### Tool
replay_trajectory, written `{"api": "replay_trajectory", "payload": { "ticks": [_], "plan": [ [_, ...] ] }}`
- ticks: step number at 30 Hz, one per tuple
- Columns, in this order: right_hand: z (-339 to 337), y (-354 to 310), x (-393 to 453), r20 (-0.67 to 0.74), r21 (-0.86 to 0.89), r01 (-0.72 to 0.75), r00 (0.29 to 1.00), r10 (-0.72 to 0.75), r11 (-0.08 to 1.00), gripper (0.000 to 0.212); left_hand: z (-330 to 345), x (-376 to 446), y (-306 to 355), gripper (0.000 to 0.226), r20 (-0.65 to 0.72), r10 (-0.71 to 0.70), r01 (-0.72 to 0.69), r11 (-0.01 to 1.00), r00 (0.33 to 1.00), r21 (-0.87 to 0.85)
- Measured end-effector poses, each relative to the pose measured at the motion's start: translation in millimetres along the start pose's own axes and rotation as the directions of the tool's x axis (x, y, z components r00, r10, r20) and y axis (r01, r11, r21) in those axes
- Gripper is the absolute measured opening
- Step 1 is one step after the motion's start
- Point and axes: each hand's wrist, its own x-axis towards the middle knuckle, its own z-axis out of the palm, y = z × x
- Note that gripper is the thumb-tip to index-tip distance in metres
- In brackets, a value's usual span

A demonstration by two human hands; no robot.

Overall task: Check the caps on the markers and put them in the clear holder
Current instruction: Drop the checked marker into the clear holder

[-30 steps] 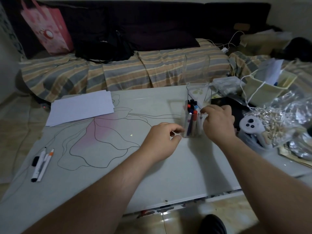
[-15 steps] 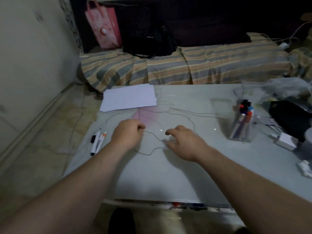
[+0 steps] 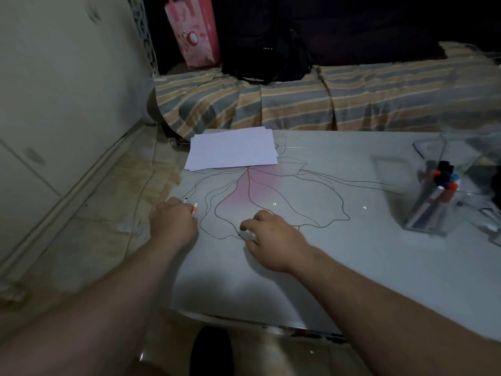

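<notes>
The left hand [image 3: 173, 222] sat at the left-middle of the frame, fingers curled over two markers [image 3: 193, 208] near the table's left edge; only their tips poked out past the knuckles, one with an orange band, one dark. Whether the fingers had actually closed round the barrels could not be told. The right hand [image 3: 267, 237] rested nearby at centre, fingers loosely bent on the table [image 3: 352, 267], holding nothing.

The likeliest slip, as I judged it, was at that left edge: the markers were slim, round and smooth, on a glossy hard top, so a clumsy scoop could roll one off onto the floor. A loose cap could also come off in a two-at-once grab, and the caps were hidden under the hand.

The clear holder [image 3: 433, 202] stood well apart at the right of the frame, a thin transparent plastic box already bristling with markers capped in black, orange and blue. It looked light and crowded, so a hard push could tip it.

A stack of white paper [image 3: 233, 149] lay flat at the upper centre.
</notes>
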Motion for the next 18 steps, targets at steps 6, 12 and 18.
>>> {"api": "replay_trajectory", "payload": {
  "ticks": [6,12,18],
  "plan": [
    [-1.4,4.6,-1.0,0.019,-0.013,-0.020,1.000,0.020,1.000,0.035,-0.9,2.0,15.5,0.020,0.038,-0.003,0.011,0.979,0.999,-0.203],
    [1.1,5.4,-1.9,0.058,-0.065,-0.024,0.998,0.027,0.998,0.032,-8.7,-22.5,56.7,0.011,0.103,0.107,-0.048,0.886,0.989,-0.461],
    [5.8,12.2,1.2,0.062,-0.043,-0.097,0.993,0.099,0.994,0.035,-10.2,-42.2,101.0,0.014,0.209,0.283,-0.149,0.856,0.936,-0.495]
  ]
}}
